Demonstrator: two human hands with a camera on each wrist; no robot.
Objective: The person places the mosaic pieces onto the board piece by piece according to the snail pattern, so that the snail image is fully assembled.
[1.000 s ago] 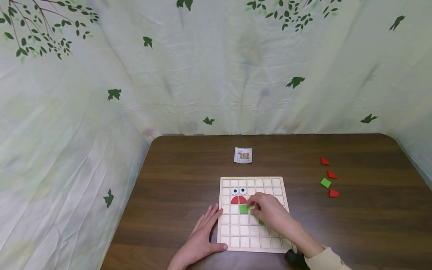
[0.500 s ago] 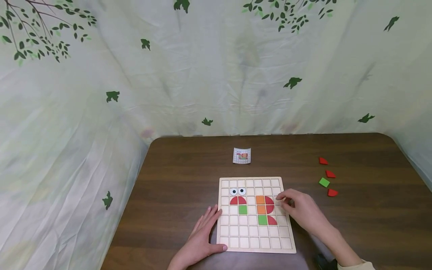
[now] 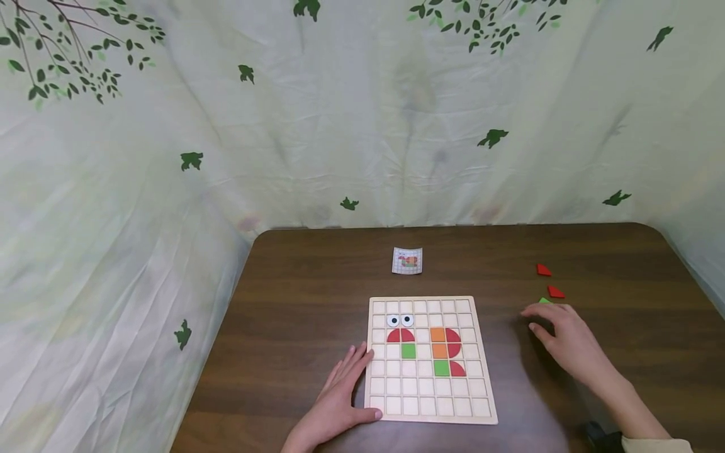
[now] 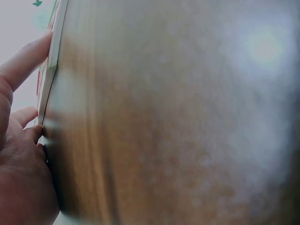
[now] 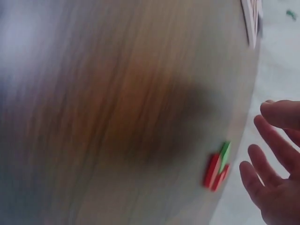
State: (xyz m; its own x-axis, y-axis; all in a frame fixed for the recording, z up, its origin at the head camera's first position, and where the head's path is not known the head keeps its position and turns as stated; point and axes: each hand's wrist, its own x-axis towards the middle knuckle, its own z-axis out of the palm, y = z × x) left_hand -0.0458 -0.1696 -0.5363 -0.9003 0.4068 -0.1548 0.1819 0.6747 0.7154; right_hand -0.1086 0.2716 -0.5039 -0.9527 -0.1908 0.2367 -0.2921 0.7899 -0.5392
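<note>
The left hand (image 3: 340,399) lies along the left edge of the wooden grid board (image 3: 421,387), its thumb at the near left corner and its fingers loosely extended against the side, clenched on nothing. The right hand (image 3: 572,343) hovers right of the board, palm down, thumb apart from the fingers and grasping nothing; it partly covers a loose green square tile (image 3: 545,300). Just beyond, towards the worktop's far right corner, lie two red quarter-round tiles, the nearer (image 3: 556,292) and the farther (image 3: 544,270).

The board sits near the middle of the dark wood worktop (image 3: 317,277). Towards its far left corner are two eye tiles (image 3: 399,321) side by side, with a red dome of two quarter-rounds (image 3: 401,336) below and a green square (image 3: 408,351) under the dome's right half. Nearer its right edge, two orange squares (image 3: 438,343) adjoin two red quarter-rounds (image 3: 454,343); below sit another green square (image 3: 442,368) and another red quarter-round (image 3: 457,369).

Beyond the board's far edge lies a small printed card (image 3: 407,261). Pale cloth (image 3: 351,126) with leafy branches and green shapes hangs past the worktop's far edge.
</note>
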